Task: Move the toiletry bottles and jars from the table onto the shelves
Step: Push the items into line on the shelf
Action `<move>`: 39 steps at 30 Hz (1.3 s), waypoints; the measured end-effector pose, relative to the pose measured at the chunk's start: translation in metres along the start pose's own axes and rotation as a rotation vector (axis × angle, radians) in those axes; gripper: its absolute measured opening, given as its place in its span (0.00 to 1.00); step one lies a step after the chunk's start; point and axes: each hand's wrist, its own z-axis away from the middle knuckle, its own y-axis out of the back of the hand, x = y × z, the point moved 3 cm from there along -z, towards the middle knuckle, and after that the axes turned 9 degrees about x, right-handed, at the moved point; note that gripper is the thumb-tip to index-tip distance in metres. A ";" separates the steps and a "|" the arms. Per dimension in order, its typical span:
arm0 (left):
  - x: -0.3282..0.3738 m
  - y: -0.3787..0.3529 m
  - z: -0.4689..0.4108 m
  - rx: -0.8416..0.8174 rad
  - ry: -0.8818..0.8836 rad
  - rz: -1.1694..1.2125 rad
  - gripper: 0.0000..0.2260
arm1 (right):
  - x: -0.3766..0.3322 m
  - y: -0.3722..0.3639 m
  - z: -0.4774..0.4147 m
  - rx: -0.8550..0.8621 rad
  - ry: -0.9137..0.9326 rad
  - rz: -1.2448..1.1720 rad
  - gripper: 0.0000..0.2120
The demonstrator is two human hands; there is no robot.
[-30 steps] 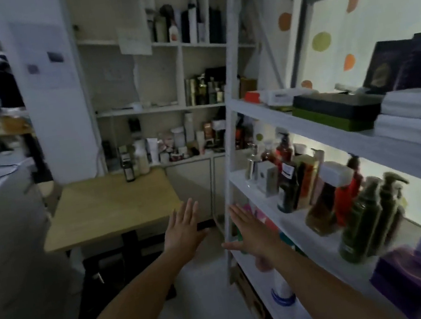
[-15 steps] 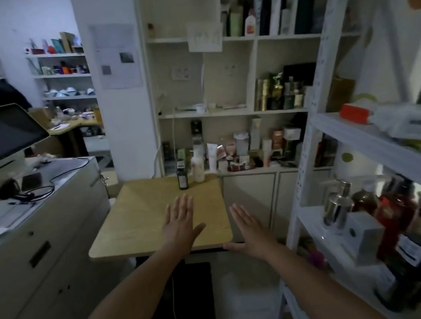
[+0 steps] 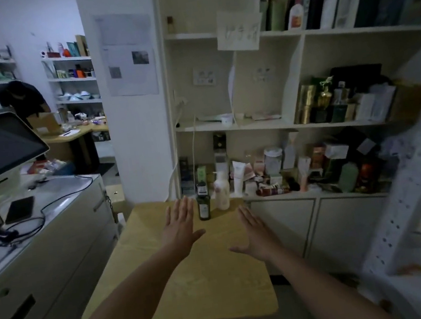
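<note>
Both hands hover palm-down over the table with fingers straight and spread, and neither holds anything: the left hand (image 3: 180,228) is further forward, its fingertips just short of the bottles, while the right hand (image 3: 253,234) hangs a little nearer the person and off to the side. Behind the table rises the built-in white shelving (image 3: 304,125), its lower levels crowded with boxes, tubes and jars, and at the right edge of the view stands a pale metal rack (image 3: 407,180), blurred. The wooden table (image 3: 196,296) is bare apart from two bottles at its far edge: a pale pump bottle (image 3: 222,191) and, just beside it on the left, a smaller dark green bottle (image 3: 204,203), both upright and close together, though whether they touch is hard to tell. The step in hand looks like the reach for these last two items. To do it well, each hand would best take one bottle, the left on the dark one and the right on the pale one, closing round the body rather than the cap or pump. Because they stand so near each other and near the cluttered ledge behind, the fingers should come in from the outer sides, so that neither bottle tips the other over.
</note>
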 end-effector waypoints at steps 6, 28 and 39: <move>-0.037 -0.048 -0.061 -0.073 0.040 0.030 0.39 | 0.000 -0.035 -0.077 -0.049 -0.033 -0.071 0.51; -0.097 -0.267 -0.302 -0.373 -0.020 0.205 0.47 | 0.062 -0.193 -0.377 -0.272 -0.204 -0.435 0.49; -0.080 -0.311 -0.329 -0.521 0.300 0.734 0.24 | 0.068 -0.236 -0.413 -0.245 -0.531 -0.692 0.09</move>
